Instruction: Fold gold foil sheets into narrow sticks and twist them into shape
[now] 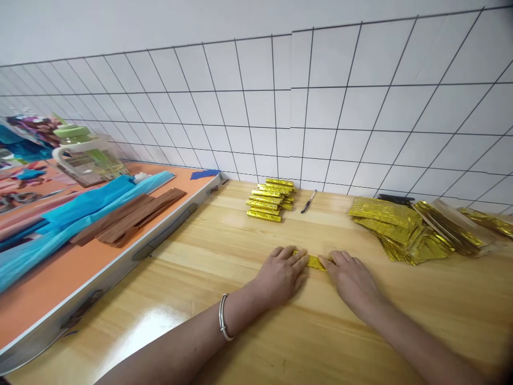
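A folded strip of gold foil [315, 262] lies on the wooden table between my two hands. My left hand [282, 272], with a silver bangle at the wrist, presses down on the strip's left end, its fingers close together. At the other end, the fingers of my right hand [349, 275] are closed on the foil; the thumb and fingertips are partly hidden. Further back stands a pile of narrow gold foil bundles [266, 200]. To the right lie loose flat gold foil sheets [395, 227].
A pen [308, 202] lies near the tiled wall [260, 107]. Clear plastic packets of gold foil [452, 227] and a black object [396, 199] are at the right. On the left, a raised orange board [80, 267] bears blue and brown crepe paper [136, 216], scissors and a green-lidded jug [90, 155].
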`<state>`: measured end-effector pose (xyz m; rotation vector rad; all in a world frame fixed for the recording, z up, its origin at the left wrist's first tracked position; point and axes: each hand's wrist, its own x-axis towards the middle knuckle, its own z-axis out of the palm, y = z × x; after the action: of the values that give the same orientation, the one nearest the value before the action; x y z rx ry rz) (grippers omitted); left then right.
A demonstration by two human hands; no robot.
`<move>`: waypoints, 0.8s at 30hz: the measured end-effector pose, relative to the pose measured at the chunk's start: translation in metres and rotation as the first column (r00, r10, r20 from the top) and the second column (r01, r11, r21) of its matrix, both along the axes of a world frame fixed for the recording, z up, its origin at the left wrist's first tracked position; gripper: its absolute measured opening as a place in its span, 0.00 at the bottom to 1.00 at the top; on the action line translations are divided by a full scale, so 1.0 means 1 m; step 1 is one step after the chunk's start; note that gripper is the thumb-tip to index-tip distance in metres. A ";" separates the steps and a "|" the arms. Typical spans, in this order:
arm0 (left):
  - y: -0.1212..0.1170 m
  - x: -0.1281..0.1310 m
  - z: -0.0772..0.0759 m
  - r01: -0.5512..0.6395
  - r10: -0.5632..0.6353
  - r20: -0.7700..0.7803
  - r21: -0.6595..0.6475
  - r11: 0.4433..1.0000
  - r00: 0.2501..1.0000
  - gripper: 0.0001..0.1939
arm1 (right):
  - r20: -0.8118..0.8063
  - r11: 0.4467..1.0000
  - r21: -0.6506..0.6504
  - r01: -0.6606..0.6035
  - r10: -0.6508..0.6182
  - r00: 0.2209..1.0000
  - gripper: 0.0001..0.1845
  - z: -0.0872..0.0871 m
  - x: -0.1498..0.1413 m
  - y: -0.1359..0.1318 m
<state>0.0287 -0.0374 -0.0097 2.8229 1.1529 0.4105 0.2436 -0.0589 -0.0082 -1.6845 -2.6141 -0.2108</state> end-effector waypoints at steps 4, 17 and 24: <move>0.010 -0.010 -0.002 0.011 -0.003 0.073 -0.103 0.995 0.997 0.18 | -0.079 1.000 -0.028 0.000 -0.002 0.997 0.26 -0.005 0.023 -0.007; 0.012 -0.024 0.001 -0.038 0.048 0.109 -0.088 0.995 0.993 0.14 | -0.231 0.994 -0.093 -0.060 0.037 0.972 0.27 -0.009 0.040 -0.010; 0.036 -0.014 -0.011 -0.130 0.165 0.155 -0.213 0.968 0.974 0.10 | -0.434 0.996 -0.074 -0.040 0.003 0.901 0.17 -0.009 0.036 -0.001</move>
<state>0.0148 -0.0013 -0.0207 2.4856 1.2928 0.5037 0.2793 -0.0597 -0.0170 -1.5074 -2.3286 0.2507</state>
